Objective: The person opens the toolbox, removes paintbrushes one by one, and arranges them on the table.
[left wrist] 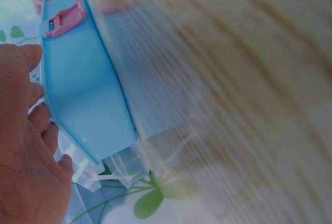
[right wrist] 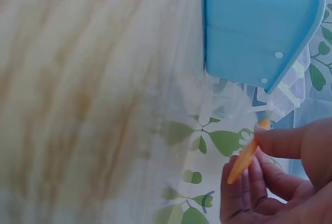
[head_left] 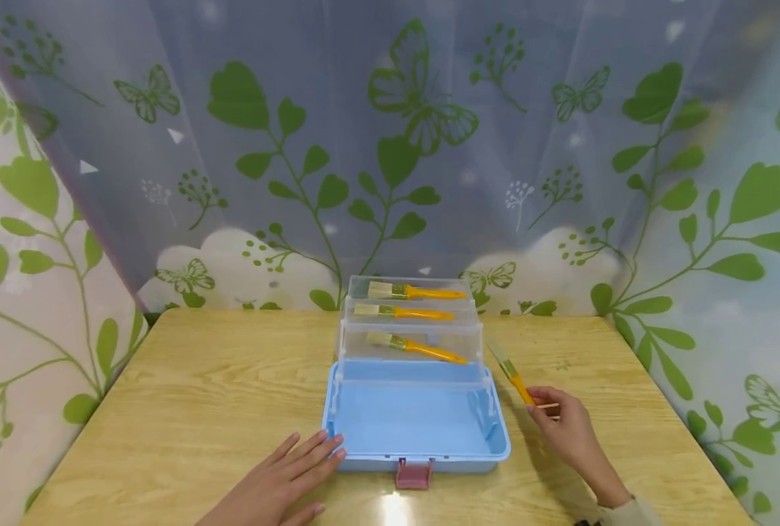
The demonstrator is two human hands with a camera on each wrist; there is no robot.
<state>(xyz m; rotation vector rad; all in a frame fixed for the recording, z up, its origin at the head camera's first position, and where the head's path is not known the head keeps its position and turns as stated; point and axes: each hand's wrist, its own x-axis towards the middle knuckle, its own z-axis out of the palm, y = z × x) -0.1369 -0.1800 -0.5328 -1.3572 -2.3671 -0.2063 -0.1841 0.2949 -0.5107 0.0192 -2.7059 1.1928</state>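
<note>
An open blue toolbox [head_left: 416, 431] with clear fold-out trays [head_left: 409, 321] stands mid-table. Each of the three tray tiers holds one orange-handled paintbrush [head_left: 416, 348]. My left hand [head_left: 284, 475] lies flat on the table with straight fingers, their tips touching the box's front left corner [left wrist: 78, 79]. My right hand [head_left: 563, 427] is just right of the box and pinches the orange handle of another paintbrush [head_left: 511, 372], bristles pointing away. In the right wrist view, thumb and fingers hold that handle [right wrist: 244, 159] beside the box's blue side [right wrist: 259, 27].
The box sits on a wooden table [head_left: 186, 409] with a pink latch [head_left: 414, 473] at its front edge. A curtain with green leaves and butterflies [head_left: 403, 146] closes off the back and both sides.
</note>
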